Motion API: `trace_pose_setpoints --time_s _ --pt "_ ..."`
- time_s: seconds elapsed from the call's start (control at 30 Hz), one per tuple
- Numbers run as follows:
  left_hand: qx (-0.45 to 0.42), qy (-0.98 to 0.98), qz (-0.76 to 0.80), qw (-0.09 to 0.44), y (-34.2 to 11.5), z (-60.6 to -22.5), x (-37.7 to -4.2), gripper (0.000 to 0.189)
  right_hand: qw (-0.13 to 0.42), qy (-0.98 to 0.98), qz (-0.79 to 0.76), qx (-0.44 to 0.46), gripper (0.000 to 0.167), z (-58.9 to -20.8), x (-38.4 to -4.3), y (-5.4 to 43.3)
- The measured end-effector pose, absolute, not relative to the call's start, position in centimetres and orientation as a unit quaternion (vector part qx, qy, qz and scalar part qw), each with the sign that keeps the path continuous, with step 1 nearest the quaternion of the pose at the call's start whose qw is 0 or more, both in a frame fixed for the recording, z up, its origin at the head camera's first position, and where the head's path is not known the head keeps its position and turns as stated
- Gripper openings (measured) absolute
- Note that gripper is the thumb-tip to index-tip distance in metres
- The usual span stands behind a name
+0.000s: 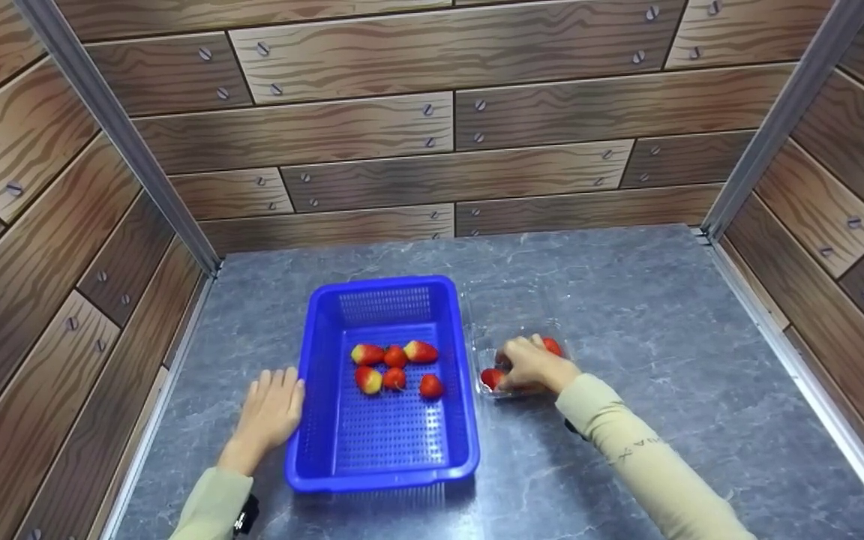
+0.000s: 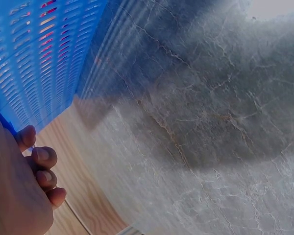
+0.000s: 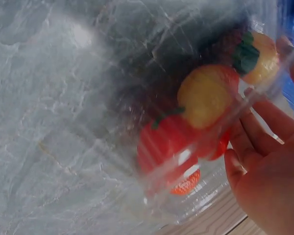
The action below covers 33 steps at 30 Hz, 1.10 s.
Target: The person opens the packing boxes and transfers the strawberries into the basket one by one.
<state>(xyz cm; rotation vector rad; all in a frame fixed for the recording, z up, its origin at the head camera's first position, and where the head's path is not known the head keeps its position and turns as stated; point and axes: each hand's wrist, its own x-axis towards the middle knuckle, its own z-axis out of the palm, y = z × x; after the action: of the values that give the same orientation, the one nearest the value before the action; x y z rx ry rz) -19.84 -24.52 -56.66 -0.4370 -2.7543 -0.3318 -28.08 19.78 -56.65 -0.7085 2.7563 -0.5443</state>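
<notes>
My left hand (image 1: 271,409) rests against the left rim of a blue plastic basket (image 1: 385,481), fingers extended in the head view; the left wrist view shows its fingertips beside the slotted wall (image 2: 54,63). Several red fruits (image 1: 430,386) lie in the basket, among them strawberries with yellow ends (image 1: 421,351). My right hand (image 1: 533,365) reaches down into a clear plastic box (image 1: 483,330) right of the basket. Around its fingers are a red fruit with a green stem (image 3: 164,144) and yellow-and-red fruits (image 3: 206,95). Cannot tell whether the fingers grip one.
The box's transparent lid (image 1: 507,296) lies folded back behind it. Everything stands on a grey marbled tabletop (image 1: 649,322). Wood-patterned panels (image 1: 447,120) with metal corner posts (image 1: 754,112) enclose the back and both sides.
</notes>
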Motion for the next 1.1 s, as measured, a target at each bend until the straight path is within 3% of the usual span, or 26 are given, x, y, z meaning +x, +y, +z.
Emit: trace_pose_setpoints --time_s 0.17,0.57,0.87,1.1 --pt "-0.144 -0.969 -0.118 0.161 -24.6 -56.7 -19.6 0.014 0.103 0.942 -0.173 -0.268 0.018 -57.1 -28.2 19.3" --pt "-0.142 -0.969 -0.132 0.153 -24.5 -56.8 -20.0 0.016 0.064 0.939 -0.194 -0.277 0.013 -58.1 -28.4 19.1" --pt "-0.143 -0.97 -0.142 0.138 -24.0 -56.8 -20.9 0.021 0.053 0.935 -0.211 -0.281 0.014 -57.8 -28.9 20.1" --pt "-0.135 -0.971 -0.129 0.148 -24.5 -57.2 -20.2 0.021 0.08 0.934 -0.211 -0.278 0.031 -58.0 -29.1 19.5"
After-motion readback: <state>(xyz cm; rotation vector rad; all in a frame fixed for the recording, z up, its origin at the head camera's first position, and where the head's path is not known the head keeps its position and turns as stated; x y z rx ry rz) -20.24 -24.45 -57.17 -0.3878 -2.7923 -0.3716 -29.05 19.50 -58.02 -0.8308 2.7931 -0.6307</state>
